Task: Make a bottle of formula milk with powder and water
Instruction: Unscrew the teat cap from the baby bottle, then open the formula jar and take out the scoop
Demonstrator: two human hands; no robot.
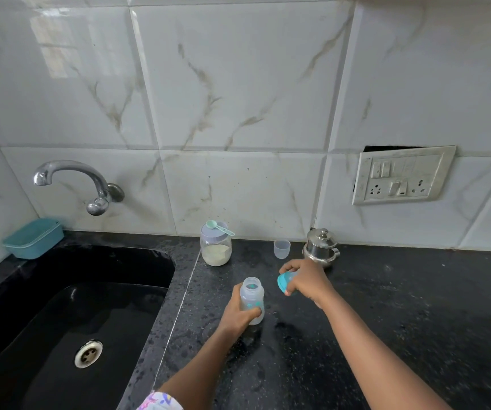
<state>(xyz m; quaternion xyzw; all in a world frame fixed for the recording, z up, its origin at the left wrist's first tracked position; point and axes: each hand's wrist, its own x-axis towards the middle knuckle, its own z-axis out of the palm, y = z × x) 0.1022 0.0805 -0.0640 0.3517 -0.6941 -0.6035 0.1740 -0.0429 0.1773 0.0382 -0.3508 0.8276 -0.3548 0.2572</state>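
Bottle (252, 300) stands uncapped on the table (386, 306), seemingly empty, left hand (239, 314) gripping it; right hand (307, 281) beside it clutches its teal cap (284, 283). Behind the bottle the powder jar (216, 248) sits lidded: filling looks unstarted.

At your kitchen counter (386, 321), 1 baby bottle (252, 294), 1 teal bottle cap (284, 284), 1 powder jar (215, 251), 1 green scoop (218, 226), 1 clear cup (281, 249), 1 lidded steel pot (321, 247), 1 teal tub (32, 238), 1 tap (72, 176), 1 sink (60, 321), 1 switch panel (401, 179), your 2 hands, left hand (238, 315), right hand (307, 279).
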